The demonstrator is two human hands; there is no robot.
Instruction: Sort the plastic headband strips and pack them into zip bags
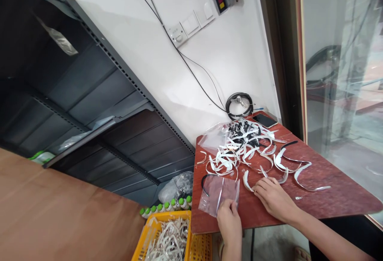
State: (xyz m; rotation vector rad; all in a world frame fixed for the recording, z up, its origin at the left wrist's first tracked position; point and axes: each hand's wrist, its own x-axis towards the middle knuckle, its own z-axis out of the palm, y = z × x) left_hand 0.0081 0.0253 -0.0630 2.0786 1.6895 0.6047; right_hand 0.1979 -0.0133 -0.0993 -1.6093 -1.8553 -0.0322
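Observation:
My left hand [229, 217] is closed on the lower right edge of a clear plastic bag [211, 197], which lies nearly flat at the table's near left. A thin dark curved strip [204, 182] sits by the bag's upper left corner. My right hand [273, 197] has its fingers bent down on the end of a white curved strip [245, 180]; its fingertips are partly hidden. Beyond both hands spreads a tangled heap of white curved strips [223, 161], with black ones [243, 129] at the back. A few loose strips [303, 173] lie to the right.
The red-brown table [338, 197] stands against a white wall. At its back are a phone [265, 120] and a coiled black cable [229, 107]. A yellow crate [149, 229] full of similar strips, green-capped bottles [167, 206] and dark shelving [131, 149] are on the left.

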